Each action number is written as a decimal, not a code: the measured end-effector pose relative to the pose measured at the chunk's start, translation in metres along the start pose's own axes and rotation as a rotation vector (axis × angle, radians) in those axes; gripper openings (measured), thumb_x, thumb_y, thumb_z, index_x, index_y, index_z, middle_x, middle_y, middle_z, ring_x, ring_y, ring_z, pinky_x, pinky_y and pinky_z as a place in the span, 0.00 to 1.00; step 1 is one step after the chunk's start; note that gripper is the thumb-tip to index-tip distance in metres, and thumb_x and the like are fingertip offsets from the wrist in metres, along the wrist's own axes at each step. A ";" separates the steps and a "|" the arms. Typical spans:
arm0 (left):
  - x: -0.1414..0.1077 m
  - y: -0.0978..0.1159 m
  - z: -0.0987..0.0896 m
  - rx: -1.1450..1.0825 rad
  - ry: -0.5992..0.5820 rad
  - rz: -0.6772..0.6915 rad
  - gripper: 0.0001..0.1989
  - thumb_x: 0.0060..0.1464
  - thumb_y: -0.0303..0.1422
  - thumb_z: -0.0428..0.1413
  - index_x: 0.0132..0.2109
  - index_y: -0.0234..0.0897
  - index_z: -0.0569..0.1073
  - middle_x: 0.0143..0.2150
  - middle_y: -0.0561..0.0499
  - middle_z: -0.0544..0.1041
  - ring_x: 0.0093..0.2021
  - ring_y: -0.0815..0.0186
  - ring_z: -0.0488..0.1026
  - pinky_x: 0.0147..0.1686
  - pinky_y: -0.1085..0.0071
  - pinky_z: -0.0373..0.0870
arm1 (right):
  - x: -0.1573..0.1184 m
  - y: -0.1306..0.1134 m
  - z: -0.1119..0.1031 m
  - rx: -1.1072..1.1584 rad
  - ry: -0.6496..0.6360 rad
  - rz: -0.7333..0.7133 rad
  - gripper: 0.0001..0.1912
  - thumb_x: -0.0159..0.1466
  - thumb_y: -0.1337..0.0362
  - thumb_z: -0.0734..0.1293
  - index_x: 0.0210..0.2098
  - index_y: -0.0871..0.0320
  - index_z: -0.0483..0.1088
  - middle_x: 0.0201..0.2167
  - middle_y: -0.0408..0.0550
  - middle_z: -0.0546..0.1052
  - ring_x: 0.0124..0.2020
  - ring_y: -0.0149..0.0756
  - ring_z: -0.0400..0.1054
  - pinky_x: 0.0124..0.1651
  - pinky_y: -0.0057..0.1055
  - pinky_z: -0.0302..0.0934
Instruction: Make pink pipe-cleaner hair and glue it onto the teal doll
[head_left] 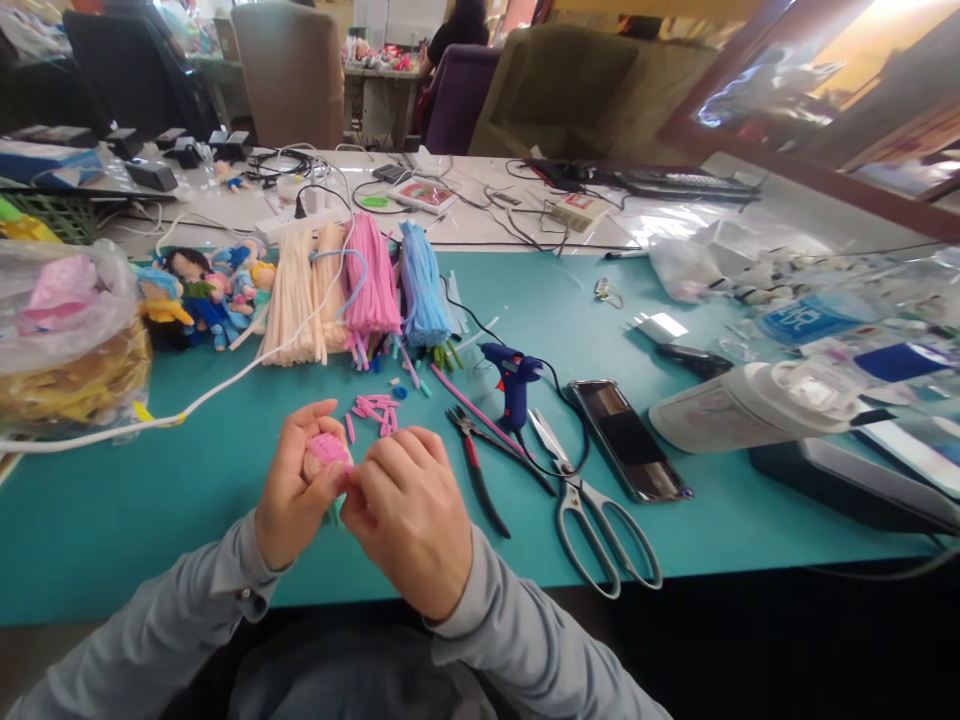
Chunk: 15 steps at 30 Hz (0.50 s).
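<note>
My left hand [296, 485] is closed around a small pipe-cleaner doll [328, 449], pink on top with a peach part beneath and some green lower down. Fingers pinched, my right hand [409, 510] meets the doll's right edge; what it grips is hidden behind the knuckles. Just beyond both hands lie several short pink pipe-cleaner pieces [377, 408]. To the right are black-and-red cutting pliers [475, 462], a blue glue gun [513, 385] standing on the mat, and grey-handled scissors [581, 495] with their handles apart.
Peach [296, 300], pink [372, 275] and blue pipe-cleaner bundles [424, 285] lie behind the hands. Finished dolls [214, 290] and a plastic bag [71, 340] are at left. A white cable [232, 377] crosses the mat. A phone [631, 440] and white tumbler [720, 408] stand right.
</note>
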<state>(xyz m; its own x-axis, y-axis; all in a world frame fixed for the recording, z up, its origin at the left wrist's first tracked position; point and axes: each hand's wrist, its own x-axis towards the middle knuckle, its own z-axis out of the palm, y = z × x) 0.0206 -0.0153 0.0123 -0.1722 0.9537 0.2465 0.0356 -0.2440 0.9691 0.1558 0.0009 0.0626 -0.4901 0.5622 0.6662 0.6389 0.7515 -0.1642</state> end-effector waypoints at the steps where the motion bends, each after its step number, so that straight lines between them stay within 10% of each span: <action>1: 0.000 -0.001 0.000 0.004 0.002 0.007 0.21 0.55 0.33 0.57 0.55 0.41 0.65 0.39 0.53 0.70 0.26 0.74 0.66 0.27 0.75 0.66 | 0.002 0.000 -0.002 -0.026 -0.016 -0.027 0.16 0.63 0.75 0.59 0.20 0.57 0.64 0.21 0.43 0.63 0.27 0.34 0.56 0.38 0.32 0.57; 15: 0.001 -0.001 -0.001 -0.068 0.025 -0.003 0.21 0.54 0.37 0.59 0.54 0.41 0.67 0.37 0.51 0.73 0.25 0.72 0.66 0.24 0.73 0.65 | 0.017 0.007 -0.019 -0.029 -0.164 -0.249 0.18 0.66 0.73 0.57 0.22 0.58 0.69 0.21 0.45 0.65 0.26 0.36 0.57 0.43 0.35 0.58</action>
<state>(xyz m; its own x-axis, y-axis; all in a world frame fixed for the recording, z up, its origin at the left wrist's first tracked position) 0.0191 -0.0140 0.0118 -0.1963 0.9502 0.2421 -0.0322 -0.2530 0.9669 0.1634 0.0093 0.0867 -0.7213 0.4118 0.5569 0.5026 0.8645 0.0117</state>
